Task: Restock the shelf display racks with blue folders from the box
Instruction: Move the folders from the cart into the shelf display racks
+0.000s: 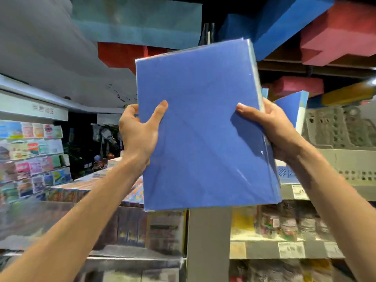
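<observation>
- The left hand (140, 127) and right hand (272, 127) are gripping opposite edges of a wrapped stack of blue folders (203, 123) — thumbs pressing its front.
- The stack is being held raised, in front of the grey display racks (333, 129) — more blue folders (293, 110) are standing there.

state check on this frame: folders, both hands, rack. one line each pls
blue folder pack: clear-wrapped, held up near upright, not yet in a rack.
left hand: grips the pack's left edge, thumb on the front.
right hand: grips the pack's right edge, thumb on the front.
grey display rack: on the shelf behind the right hand, mostly unfilled where visible.
shelved blue folder: stands at the rack's left end, partly hidden.
</observation>
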A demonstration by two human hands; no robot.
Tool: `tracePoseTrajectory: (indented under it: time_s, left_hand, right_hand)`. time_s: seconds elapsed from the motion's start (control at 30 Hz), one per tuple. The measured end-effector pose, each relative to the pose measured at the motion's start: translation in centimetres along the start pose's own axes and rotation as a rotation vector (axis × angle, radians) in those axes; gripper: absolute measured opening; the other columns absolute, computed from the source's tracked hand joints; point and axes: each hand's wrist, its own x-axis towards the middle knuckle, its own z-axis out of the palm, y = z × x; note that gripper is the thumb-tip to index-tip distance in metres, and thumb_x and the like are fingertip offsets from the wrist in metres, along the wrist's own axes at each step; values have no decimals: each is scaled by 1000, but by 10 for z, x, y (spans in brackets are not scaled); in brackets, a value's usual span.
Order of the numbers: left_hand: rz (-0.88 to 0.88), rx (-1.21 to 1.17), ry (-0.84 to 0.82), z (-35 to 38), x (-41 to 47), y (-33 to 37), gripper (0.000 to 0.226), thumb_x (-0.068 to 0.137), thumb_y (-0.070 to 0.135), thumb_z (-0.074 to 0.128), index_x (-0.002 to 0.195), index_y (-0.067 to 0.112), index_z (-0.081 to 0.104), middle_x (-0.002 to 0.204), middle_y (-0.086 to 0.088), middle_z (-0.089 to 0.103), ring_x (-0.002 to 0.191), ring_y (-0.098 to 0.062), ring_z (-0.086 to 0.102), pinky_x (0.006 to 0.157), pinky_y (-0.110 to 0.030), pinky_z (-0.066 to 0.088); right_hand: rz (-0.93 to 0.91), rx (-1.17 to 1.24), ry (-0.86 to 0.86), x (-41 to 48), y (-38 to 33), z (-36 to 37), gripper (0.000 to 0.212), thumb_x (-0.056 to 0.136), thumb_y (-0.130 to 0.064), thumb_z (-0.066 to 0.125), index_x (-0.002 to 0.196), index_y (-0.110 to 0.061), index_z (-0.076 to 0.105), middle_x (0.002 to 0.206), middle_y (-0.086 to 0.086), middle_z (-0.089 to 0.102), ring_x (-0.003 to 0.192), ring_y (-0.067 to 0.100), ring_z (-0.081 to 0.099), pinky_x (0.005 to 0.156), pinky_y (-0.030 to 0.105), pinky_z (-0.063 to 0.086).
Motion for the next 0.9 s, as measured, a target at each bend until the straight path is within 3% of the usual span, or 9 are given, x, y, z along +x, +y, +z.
tracePoseTrajectory:
  time_s: [0.2,0.3,0.37,0.43,0.53,0.63,0.7,0.8,0.9]
  left_hand:
    - [91,43,60,97,-36,1,44,79,39,85,103,7,66,95,3,77,84,-14,75,77,-44,62]
    - [139,25,35,142,-49,2,49,83,31,83,119,8,60,101,7,75,89,-8,74,80,-35,61]
    - [168,28,-8,181,-57,3,65,81,44,81,131,13,55,110,5,74,100,-12,73,88,-39,59]
    - [194,125,-40,207,-60,-1,77,78,60,74,138,19,51,121,1,70,108,-18,69,94,-46,55]
    - [273,277,-117,241,-68,-11,75,84,54,69,147,21,44,137,0,59,104,-20,67,95,-45,54]
    - [361,401,-212,264,-71,-25,73,90,45,66,154,23,37,148,-4,50,122,-22,58,107,-43,46]
    - [415,526,-268,273,-65,-38,68,94,40,64,155,24,37,152,-6,45,136,-22,47,115,-41,37]
    - [444,719,-353,286,-58,-56,62,96,41,61,153,29,39,158,-11,37,146,-27,35,119,-45,29]
    - [447,839,-381,295,-53,-69,64,96,38,62,154,32,37,162,-16,29,149,-32,27,119,-51,24]
  right_hand:
    - [-18,54,3,3,-4,-102,33,92,-17,64,124,-7,63,102,10,73,77,22,69,66,32,57]
    - [-34,49,65,-1,-11,-146,28,92,-13,65,119,-6,65,94,7,74,68,18,69,60,29,56]
    - [-48,51,121,-5,-18,-184,31,91,-14,68,119,-1,64,94,9,72,69,20,68,60,30,56]
    - [-63,29,170,-7,-23,-212,38,88,-17,72,120,2,62,95,11,70,71,22,68,62,31,56]
    - [-102,-3,269,-7,-31,-247,45,83,-22,79,116,4,63,97,13,69,79,26,65,70,38,55]
    - [-170,-77,393,-4,-41,-273,58,71,-33,86,106,6,62,97,15,67,83,25,60,75,47,53]
    - [-215,-135,457,3,-45,-283,55,67,-38,87,96,3,62,89,9,64,79,19,55,70,40,48]
    - [-256,-231,532,12,-47,-289,34,74,-29,84,81,-6,60,77,0,57,69,10,49,63,29,42]
    - [-294,-314,595,22,-43,-289,52,67,-37,81,91,4,62,80,2,60,72,11,51,63,31,44]
